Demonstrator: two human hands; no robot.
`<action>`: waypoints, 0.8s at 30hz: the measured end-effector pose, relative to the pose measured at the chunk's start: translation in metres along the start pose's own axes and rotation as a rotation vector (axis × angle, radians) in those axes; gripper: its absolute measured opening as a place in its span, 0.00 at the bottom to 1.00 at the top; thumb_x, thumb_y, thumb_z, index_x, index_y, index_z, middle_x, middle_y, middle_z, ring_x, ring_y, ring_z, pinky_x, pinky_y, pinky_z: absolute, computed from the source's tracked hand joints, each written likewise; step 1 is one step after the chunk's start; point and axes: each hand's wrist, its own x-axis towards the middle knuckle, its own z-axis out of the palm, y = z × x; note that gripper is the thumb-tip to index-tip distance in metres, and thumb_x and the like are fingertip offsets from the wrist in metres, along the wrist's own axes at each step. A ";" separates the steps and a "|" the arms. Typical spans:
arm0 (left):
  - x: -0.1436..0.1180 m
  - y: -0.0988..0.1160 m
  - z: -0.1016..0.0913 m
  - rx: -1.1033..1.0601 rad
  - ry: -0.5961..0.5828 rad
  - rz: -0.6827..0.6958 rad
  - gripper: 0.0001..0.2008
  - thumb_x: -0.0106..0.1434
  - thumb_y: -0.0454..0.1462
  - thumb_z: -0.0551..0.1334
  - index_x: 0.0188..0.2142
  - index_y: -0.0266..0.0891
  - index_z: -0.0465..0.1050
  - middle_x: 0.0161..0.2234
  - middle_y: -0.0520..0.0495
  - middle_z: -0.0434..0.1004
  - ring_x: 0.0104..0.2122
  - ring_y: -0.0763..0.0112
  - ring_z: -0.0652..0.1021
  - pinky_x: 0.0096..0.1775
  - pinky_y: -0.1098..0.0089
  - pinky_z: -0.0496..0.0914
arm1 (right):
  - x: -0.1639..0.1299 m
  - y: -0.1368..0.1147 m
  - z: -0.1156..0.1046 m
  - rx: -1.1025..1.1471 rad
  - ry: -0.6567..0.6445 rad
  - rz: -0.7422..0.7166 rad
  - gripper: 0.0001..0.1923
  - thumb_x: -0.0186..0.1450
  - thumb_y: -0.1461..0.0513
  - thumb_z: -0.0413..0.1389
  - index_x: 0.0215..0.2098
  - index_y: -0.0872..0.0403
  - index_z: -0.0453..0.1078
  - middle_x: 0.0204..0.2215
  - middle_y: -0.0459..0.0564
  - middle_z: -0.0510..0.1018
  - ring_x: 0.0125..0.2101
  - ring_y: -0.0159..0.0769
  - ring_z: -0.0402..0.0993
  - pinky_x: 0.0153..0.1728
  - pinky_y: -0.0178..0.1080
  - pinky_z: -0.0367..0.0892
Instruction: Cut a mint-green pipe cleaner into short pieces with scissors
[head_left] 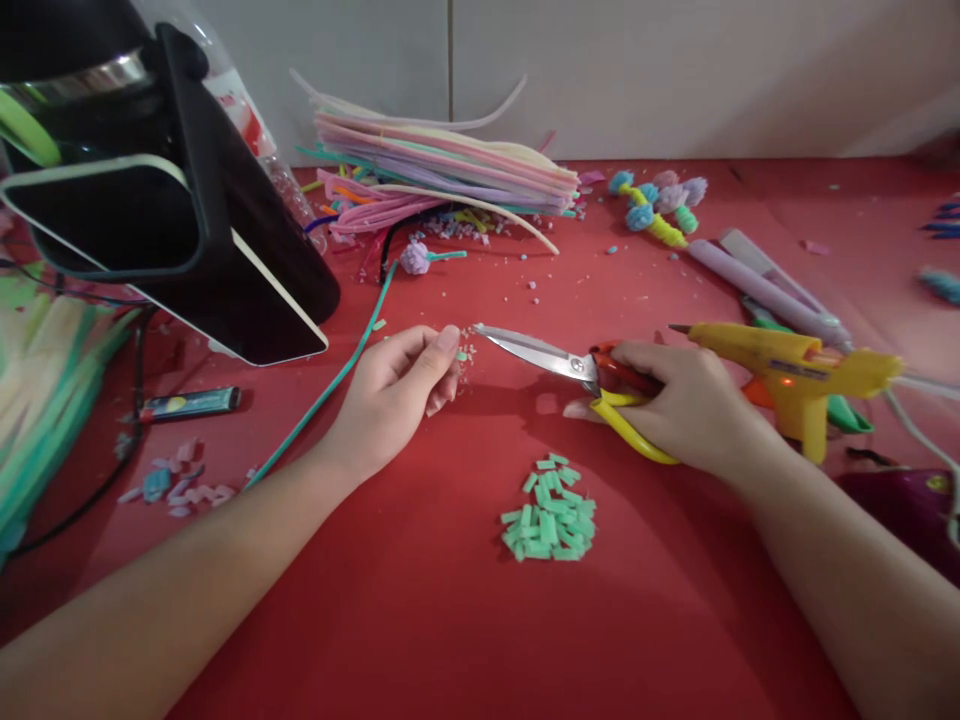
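Observation:
My left hand [401, 385] rests on the red table cover [420, 600], thumb and fingers pinched on a tiny green scrap [463, 353] at the fingertips. My right hand [675, 405] grips yellow-and-orange-handled scissors [559, 362], blades closed and pointing left toward that scrap. A small heap of cut green pieces [551, 520] lies in front of both hands. A long green pipe cleaner [330, 385] runs along the table beside my left wrist.
A yellow glue gun [787, 375] stands just right of my right hand, a purple hair straightener [765, 285] behind it. Stacked pastel pipe cleaners [442, 170] and small pompom flowers [656, 205] lie at the back. A black stand [187, 200] and lighter [191, 402] are left.

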 end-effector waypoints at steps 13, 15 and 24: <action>0.006 -0.005 -0.008 0.047 0.030 -0.048 0.13 0.65 0.47 0.65 0.32 0.40 0.74 0.25 0.53 0.74 0.24 0.78 0.72 0.27 0.76 0.67 | 0.005 0.000 0.003 0.088 0.041 -0.101 0.31 0.51 0.39 0.63 0.22 0.51 0.52 0.17 0.37 0.53 0.23 0.28 0.44 0.25 0.35 0.49; 0.006 -0.005 -0.009 0.053 0.032 -0.043 0.13 0.65 0.47 0.65 0.31 0.40 0.74 0.25 0.53 0.74 0.24 0.78 0.72 0.27 0.76 0.67 | 0.004 0.000 0.001 0.086 0.040 -0.098 0.31 0.52 0.39 0.62 0.22 0.51 0.53 0.17 0.38 0.54 0.23 0.28 0.44 0.25 0.36 0.49; -0.006 0.005 0.001 0.316 -0.046 0.063 0.16 0.69 0.46 0.59 0.29 0.38 0.71 0.24 0.53 0.73 0.23 0.79 0.71 0.28 0.75 0.66 | 0.001 0.002 -0.005 -0.072 0.011 -0.027 0.23 0.55 0.41 0.60 0.26 0.50 0.62 0.20 0.44 0.67 0.23 0.32 0.58 0.26 0.37 0.53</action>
